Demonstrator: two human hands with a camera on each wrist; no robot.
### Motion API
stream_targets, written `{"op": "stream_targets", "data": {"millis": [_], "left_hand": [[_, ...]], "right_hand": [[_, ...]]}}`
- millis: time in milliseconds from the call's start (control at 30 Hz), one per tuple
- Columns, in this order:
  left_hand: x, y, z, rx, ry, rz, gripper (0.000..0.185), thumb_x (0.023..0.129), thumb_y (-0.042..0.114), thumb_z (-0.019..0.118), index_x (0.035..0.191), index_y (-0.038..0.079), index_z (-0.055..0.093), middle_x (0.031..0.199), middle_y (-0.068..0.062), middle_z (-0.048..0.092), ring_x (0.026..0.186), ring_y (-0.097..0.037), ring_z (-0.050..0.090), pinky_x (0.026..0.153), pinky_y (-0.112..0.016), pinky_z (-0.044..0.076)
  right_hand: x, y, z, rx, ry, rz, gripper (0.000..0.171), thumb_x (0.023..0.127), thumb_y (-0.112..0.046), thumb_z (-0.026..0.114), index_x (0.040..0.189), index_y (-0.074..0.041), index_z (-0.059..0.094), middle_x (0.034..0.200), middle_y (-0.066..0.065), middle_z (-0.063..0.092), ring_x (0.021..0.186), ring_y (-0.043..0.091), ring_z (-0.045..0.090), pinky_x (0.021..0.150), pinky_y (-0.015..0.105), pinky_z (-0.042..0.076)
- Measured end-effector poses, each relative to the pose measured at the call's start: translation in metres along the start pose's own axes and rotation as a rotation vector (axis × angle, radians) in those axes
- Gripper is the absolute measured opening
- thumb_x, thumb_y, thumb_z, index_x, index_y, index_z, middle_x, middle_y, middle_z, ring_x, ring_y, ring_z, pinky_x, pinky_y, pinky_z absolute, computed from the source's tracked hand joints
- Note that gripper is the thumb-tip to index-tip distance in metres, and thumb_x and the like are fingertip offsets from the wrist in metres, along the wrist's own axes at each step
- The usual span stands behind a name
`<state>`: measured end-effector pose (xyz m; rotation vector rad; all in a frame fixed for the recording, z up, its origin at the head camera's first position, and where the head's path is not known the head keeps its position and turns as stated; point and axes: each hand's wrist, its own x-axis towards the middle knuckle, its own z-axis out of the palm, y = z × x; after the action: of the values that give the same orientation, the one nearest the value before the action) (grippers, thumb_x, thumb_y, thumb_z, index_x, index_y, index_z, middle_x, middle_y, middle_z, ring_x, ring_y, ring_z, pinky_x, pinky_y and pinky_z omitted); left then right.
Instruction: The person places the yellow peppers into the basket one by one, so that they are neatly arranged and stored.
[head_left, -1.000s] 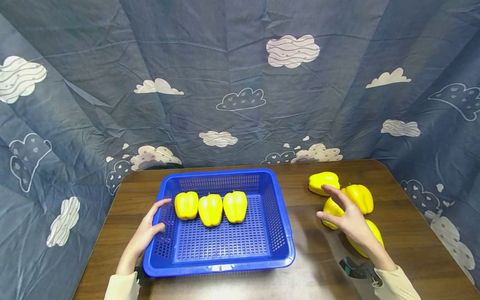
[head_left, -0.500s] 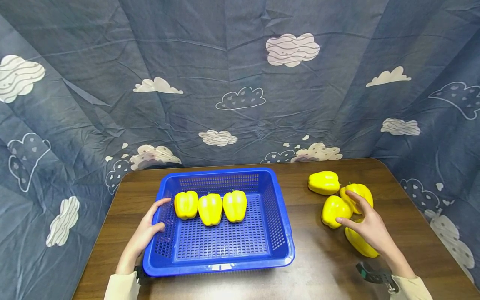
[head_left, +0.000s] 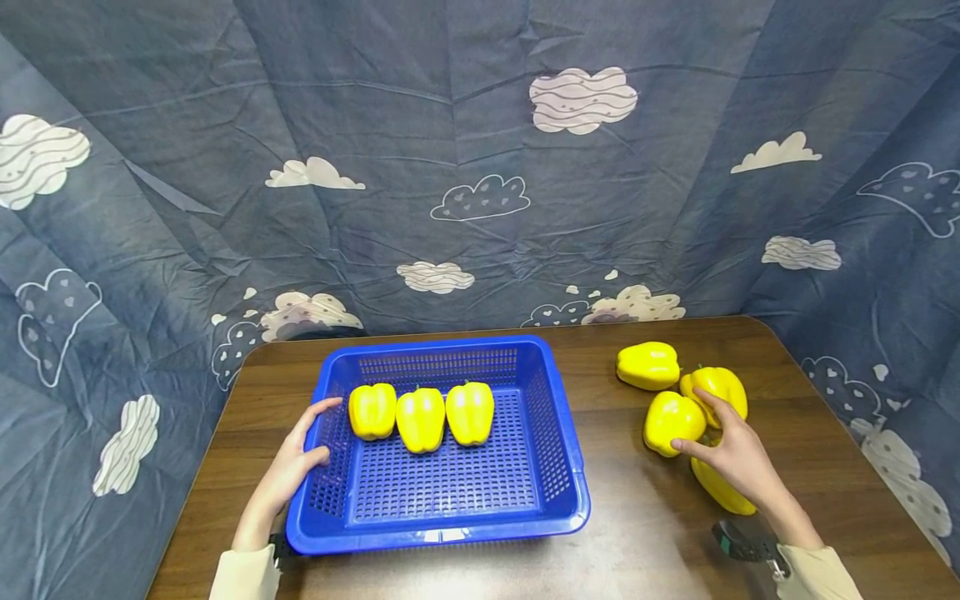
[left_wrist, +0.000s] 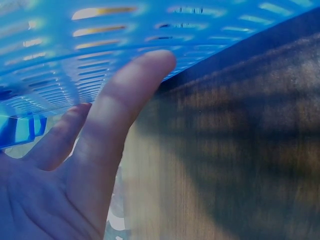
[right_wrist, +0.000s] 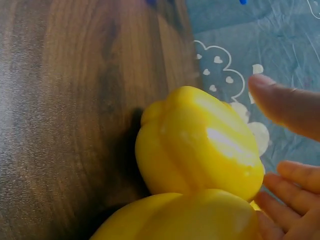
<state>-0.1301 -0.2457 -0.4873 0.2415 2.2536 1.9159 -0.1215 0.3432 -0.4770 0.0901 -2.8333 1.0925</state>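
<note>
A blue slotted basket (head_left: pixel 442 533) holds three yellow bell peppers (head_left: pixel 421 419) in a row near its far side. My left hand (head_left: pixel 296 458) rests on the basket's left wall with straight fingers (left_wrist: pixel 120 110) against the plastic (left_wrist: pixel 100 50). Several more yellow peppers lie on the table to the right. My right hand (head_left: pixel 708 433) is spread over them: its thumb (right_wrist: pixel 285 105) is beside the middle pepper (head_left: pixel 673 421) (right_wrist: pixel 200 145), its fingers (right_wrist: pixel 295 185) reach toward the far pepper (head_left: pixel 720 385), and its palm is above the nearest pepper (head_left: pixel 723 493) (right_wrist: pixel 185 220). It grips none of them.
The dark wooden table (head_left: pixel 622 533) has rounded far corners and is ringed by a blue cloud-print cloth (head_left: pixel 480 208). One more pepper (head_left: pixel 647 365) lies farther back on the right. A black wrist device (head_left: pixel 738 542) sits at my right cuff.
My right hand has slid right and toward me, uncovering the middle pepper, and has settled among the loose peppers. The left hand and the basket have not moved.
</note>
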Motion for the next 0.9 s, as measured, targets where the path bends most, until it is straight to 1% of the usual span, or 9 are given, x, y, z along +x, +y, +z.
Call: {"op": "stream_targets", "data": {"millis": [167, 500, 700, 900], "left_hand": [[0.000, 0.000, 0.000, 0.005, 0.000, 0.006, 0.071, 0.076, -0.012, 0.042, 0.143, 0.005, 0.030, 0.144, -0.026, 0.028, 0.115, -0.041, 0.038, 0.084, -0.033, 0.044], [-0.001, 0.001, 0.001, -0.004, -0.001, 0.005, 0.070, 0.076, -0.013, 0.041, 0.143, 0.004, 0.029, 0.143, -0.027, 0.029, 0.115, -0.041, 0.040, 0.084, -0.032, 0.045], [-0.001, 0.001, 0.001, 0.016, 0.002, 0.002, 0.070, 0.077, -0.013, 0.041, 0.143, 0.005, 0.030, 0.145, -0.026, 0.028, 0.117, -0.041, 0.038, 0.085, -0.032, 0.044], [-0.001, 0.001, 0.001, 0.014, 0.003, 0.003, 0.070, 0.076, -0.013, 0.042, 0.143, 0.005, 0.030, 0.145, -0.026, 0.028, 0.116, -0.041, 0.039, 0.085, -0.033, 0.044]], "right_hand": [[0.003, 0.001, 0.002, -0.078, -0.011, -0.031, 0.087, 0.070, -0.020, 0.083, 0.137, 0.010, 0.035, 0.135, 0.038, 0.036, 0.119, 0.056, 0.035, 0.090, 0.066, 0.029], [0.005, 0.002, 0.012, -0.142, -0.036, -0.141, 0.089, 0.064, -0.015, 0.086, 0.134, 0.012, 0.038, 0.132, 0.033, 0.040, 0.119, 0.050, 0.037, 0.092, 0.063, 0.030], [0.006, 0.000, 0.018, -0.153, -0.035, -0.153, 0.092, 0.065, -0.019, 0.086, 0.136, 0.012, 0.037, 0.135, 0.034, 0.037, 0.122, 0.051, 0.035, 0.096, 0.062, 0.028], [0.008, -0.004, 0.021, -0.145, -0.022, -0.163, 0.090, 0.063, -0.014, 0.086, 0.134, 0.014, 0.038, 0.133, 0.036, 0.037, 0.121, 0.052, 0.034, 0.096, 0.063, 0.028]]}}
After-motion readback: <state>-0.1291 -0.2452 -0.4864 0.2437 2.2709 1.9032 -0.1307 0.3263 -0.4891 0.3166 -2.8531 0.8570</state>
